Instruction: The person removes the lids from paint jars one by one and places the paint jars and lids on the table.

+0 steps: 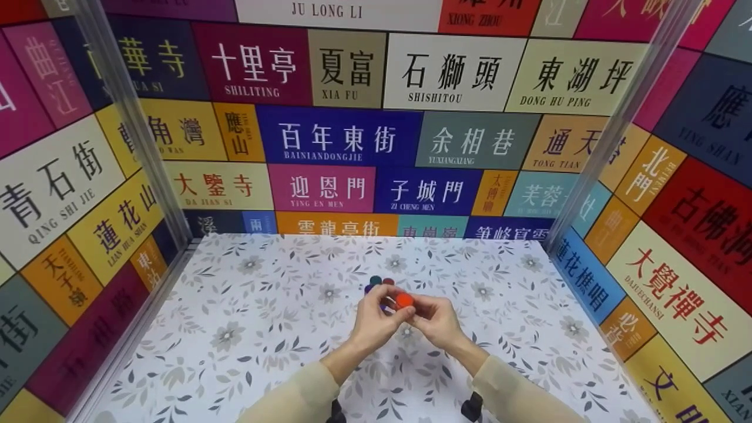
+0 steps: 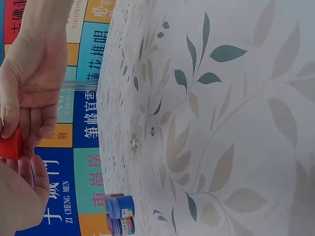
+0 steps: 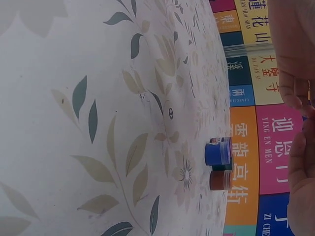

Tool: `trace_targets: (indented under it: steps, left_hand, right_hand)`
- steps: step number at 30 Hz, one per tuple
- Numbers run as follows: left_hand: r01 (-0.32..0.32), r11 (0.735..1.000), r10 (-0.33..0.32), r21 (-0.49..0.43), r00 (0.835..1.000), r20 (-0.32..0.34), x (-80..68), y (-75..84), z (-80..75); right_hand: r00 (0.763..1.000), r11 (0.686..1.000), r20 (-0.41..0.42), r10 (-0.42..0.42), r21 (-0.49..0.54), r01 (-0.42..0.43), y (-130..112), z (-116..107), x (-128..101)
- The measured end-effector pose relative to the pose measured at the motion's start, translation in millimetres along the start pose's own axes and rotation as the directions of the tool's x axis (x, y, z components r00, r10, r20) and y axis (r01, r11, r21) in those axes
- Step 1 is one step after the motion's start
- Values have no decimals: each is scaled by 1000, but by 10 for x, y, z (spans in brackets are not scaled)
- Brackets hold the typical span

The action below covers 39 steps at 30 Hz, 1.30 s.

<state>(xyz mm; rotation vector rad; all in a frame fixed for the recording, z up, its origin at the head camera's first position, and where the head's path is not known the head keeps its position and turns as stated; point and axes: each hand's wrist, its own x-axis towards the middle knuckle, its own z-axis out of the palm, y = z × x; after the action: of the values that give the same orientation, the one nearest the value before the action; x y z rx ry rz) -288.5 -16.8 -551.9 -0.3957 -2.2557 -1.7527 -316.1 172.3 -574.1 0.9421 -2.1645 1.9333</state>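
Observation:
A small red paint jar [image 1: 404, 300] is held up in front of the body between both hands. My left hand [image 1: 374, 320] pinches it from the left, thumb across its near side. My right hand [image 1: 439, 323] grips it from the other side, with fingertips close to the left thumb. In the left wrist view the red jar [image 2: 12, 144] shows between the right hand [image 2: 37, 83] above and the left hand [image 2: 17, 196] below. The right wrist view shows both hands only at its edge, the jar mostly hidden by fingers.
Behind the hands stand several small jars on the flower-patterned table [image 1: 282, 341], among them a green one [image 1: 375, 280], a blue one [image 3: 215, 153] and a brown one [image 3: 218, 180]. Walls with colourful lettered panels [image 1: 341, 135] enclose the back and both sides.

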Motion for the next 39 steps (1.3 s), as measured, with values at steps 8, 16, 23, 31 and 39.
trace_targets:
  steps: [8, 16, 23, 31, 39]
  left_hand:
    - [42, 999, -42, -14, 999, -12, 16, 12, 22]
    - [85, 996, -85, -17, 996, -13, 3, 16, 20]
    - [90, 996, -91, -16, 996, -21, 0, 6, 21]
    - [5, 1000, -5, -6, 998, 67, -4, -33, -44]
    - [-29, 999, 28, 22, 997, 72, -20, -37, -89]
  right_hand:
    - [1000, 1000, -7, 0, -5, 0, -18, 2, 3]
    - [1000, 1000, -2, 17, -10, -17, -22, 5, -10]
    - [999, 999, 2, 37, -5, -37, -30, 4, -14]
    - [1000, 1000, 9, 29, -6, -29, -7, -2, -18]
    - [999, 998, 26, 42, -52, -41, -35, 8, -3]
